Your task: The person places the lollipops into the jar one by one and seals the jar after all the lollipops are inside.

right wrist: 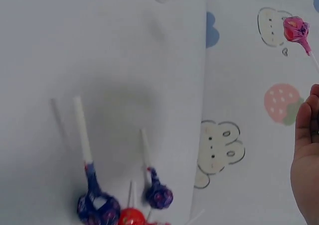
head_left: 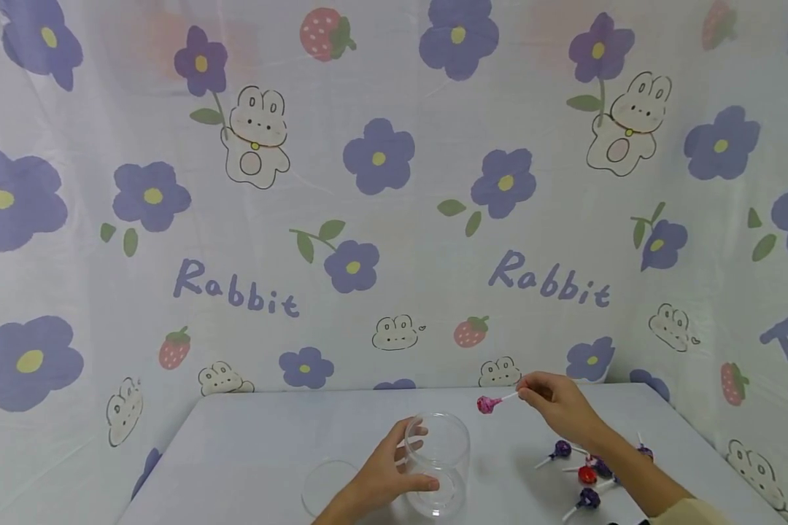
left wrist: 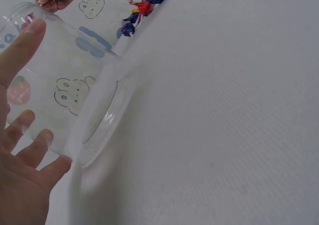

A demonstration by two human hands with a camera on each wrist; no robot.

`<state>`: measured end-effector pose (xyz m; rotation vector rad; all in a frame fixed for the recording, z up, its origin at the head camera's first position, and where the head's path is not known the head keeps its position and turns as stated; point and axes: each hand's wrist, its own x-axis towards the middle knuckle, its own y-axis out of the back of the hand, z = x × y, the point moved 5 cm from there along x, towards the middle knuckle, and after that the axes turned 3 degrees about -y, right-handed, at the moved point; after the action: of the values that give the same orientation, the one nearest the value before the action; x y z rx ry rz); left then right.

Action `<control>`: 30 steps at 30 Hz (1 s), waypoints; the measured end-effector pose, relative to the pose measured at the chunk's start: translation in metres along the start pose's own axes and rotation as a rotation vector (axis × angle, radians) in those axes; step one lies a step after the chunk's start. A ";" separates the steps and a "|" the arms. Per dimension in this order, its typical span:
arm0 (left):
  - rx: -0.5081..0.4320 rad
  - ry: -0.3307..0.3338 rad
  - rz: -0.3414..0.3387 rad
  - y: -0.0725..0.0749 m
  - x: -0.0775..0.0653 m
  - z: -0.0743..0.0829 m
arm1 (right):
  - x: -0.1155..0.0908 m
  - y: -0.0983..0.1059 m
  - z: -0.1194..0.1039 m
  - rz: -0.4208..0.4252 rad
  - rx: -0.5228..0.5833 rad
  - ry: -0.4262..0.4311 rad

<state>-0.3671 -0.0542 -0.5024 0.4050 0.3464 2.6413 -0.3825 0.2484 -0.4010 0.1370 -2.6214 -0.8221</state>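
A clear plastic jar [head_left: 452,456] stands on the table with its open mouth up. My left hand [head_left: 382,472] holds it from the left side, thumb in front and fingers around the back. In the left wrist view the jar's base [left wrist: 107,118] shows close to the tabletop. Up and to the right of the jar's mouth, my right hand [head_left: 562,408] pinches the white stick of a pink-wrapped lollipop [head_left: 488,404]. The candy end points left, toward the jar. The right wrist view also shows that lollipop [right wrist: 296,30], above the fingers.
Several wrapped lollipops, among them a purple one [head_left: 588,499] and a red one [head_left: 587,475], lie on the right of the white table [head_left: 249,445], partly under my right forearm. A clear round lid [head_left: 304,490] lies left of the jar. A printed curtain [head_left: 420,219] hangs behind.
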 end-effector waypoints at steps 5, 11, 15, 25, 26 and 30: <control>-0.005 0.006 0.003 -0.001 0.001 -0.001 | 0.004 -0.015 -0.014 -0.047 0.044 0.037; -0.027 0.001 -0.004 -0.001 0.001 -0.002 | 0.008 -0.029 -0.026 -0.088 0.056 0.104; -0.020 0.015 -0.001 -0.001 0.001 -0.002 | 0.010 -0.037 -0.033 -0.104 0.041 0.129; -0.028 -0.002 -0.009 0.000 0.001 0.000 | 0.015 -0.065 -0.049 -0.152 -0.025 0.193; -0.027 -0.005 -0.010 0.000 0.001 0.000 | 0.015 -0.068 -0.051 -0.160 -0.031 0.206; -0.021 -0.025 -0.010 0.000 0.001 -0.001 | 0.016 -0.079 -0.057 -0.191 -0.055 0.259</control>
<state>-0.3686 -0.0541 -0.5029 0.4277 0.3118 2.6255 -0.3771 0.1499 -0.3974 0.4528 -2.3650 -0.8747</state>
